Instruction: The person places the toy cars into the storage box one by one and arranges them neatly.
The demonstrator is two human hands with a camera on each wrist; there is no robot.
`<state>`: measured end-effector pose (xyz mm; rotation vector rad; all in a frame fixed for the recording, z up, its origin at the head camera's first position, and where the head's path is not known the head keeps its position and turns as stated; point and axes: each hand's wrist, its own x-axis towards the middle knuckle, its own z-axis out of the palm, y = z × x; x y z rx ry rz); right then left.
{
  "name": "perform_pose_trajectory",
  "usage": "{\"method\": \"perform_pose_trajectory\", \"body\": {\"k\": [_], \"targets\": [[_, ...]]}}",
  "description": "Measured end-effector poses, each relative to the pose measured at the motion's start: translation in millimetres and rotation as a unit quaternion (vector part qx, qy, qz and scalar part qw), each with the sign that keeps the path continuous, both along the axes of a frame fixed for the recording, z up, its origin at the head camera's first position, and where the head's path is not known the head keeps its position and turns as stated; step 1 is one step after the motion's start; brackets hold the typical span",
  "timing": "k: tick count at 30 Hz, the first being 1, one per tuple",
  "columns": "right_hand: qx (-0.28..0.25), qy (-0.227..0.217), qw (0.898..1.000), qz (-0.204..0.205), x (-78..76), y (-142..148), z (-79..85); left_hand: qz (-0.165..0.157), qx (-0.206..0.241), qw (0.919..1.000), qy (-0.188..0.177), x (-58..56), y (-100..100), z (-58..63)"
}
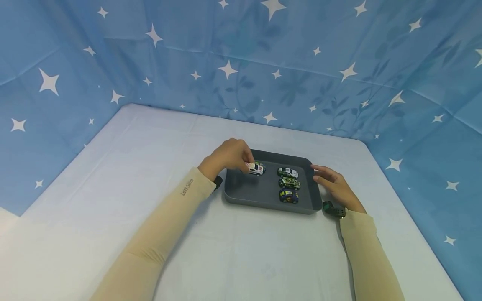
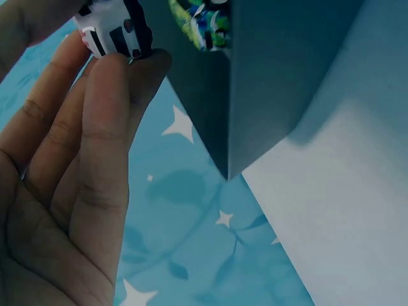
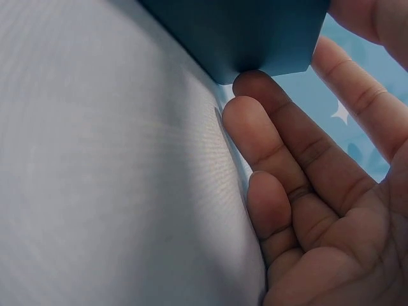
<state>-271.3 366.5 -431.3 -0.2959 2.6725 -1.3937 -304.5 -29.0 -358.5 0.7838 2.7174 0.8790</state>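
Note:
My left hand (image 1: 230,156) pinches a white toy car (image 1: 256,169) between thumb and fingers over the left part of a dark grey tray (image 1: 256,203). In the left wrist view, the held white car shows its black windows. A green and blue toy car (image 2: 205,24) is inside the tray close behind it, mostly covered in the head view. My right hand (image 1: 336,187) is at the tray's right side, its fingertips (image 3: 255,86) touching the wall and the fingers loosely extended. Three cars stand in a column in the tray: white-green (image 1: 288,172), green patterned (image 1: 289,183) and dark blue (image 1: 288,196).
The tray sits on a table with a white cloth (image 1: 241,255). A blue curtain with white stars (image 1: 227,69) hangs behind and along the sides. Each wrist wears a dark strap, the right strap (image 1: 334,210) lying close to the tray's front right corner.

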Motion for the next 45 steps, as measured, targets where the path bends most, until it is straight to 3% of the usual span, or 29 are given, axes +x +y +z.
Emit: {"method": "perform_pose_trajectory", "body": {"k": [8, 19, 28, 38, 45], "targets": [[0.002, 0.002, 1.0, 0.005, -1.2, 0.3, -0.9, 0.002, -0.02, 0.9998, 0.003, -0.7, 11.1, -12.0], [0.005, 0.009, 1.0, 0.003, -2.2, 1.6, -4.3, -0.001, -0.06, 0.9981, 0.01, 2.1, 24.6, -19.3], [0.004, 0.009, 1.0, 0.006, -2.4, 1.6, -4.5, -0.005, -0.065, 0.9978, 0.011, 3.3, 30.8, -25.0], [0.003, 0.012, 1.0, 0.013, -0.6, -0.2, -2.2, -0.013, -0.068, 0.9975, 0.015, 4.5, 29.5, -22.2], [0.005, 0.013, 1.0, 0.011, -0.9, -0.2, -2.1, -0.018, -0.049, 0.9987, 0.001, 5.0, 21.8, -11.0]]}}
